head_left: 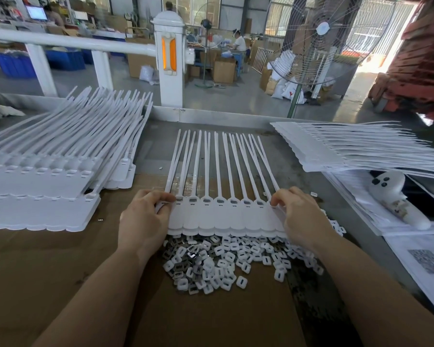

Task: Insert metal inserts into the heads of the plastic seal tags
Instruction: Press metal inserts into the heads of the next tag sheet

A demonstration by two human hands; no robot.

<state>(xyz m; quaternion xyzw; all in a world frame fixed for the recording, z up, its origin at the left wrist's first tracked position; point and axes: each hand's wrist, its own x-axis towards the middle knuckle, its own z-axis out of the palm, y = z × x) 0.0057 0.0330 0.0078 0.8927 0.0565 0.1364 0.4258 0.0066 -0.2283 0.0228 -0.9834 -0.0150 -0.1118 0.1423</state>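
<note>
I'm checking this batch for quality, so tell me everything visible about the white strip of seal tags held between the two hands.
The white plastic strip of joined seal tags lies flat on the brown cardboard sheet. Its flat scalloped flags point toward the person; long thin tails fan away. Small head slots show dark metal. The left hand grips its left end, the right hand its right end. Its near edge overlaps the loose pile of inserts.

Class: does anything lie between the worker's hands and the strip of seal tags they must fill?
Nothing visible. The left hand and right hand already grip the ends of the strip of seal tags, above the loose inserts.
</note>
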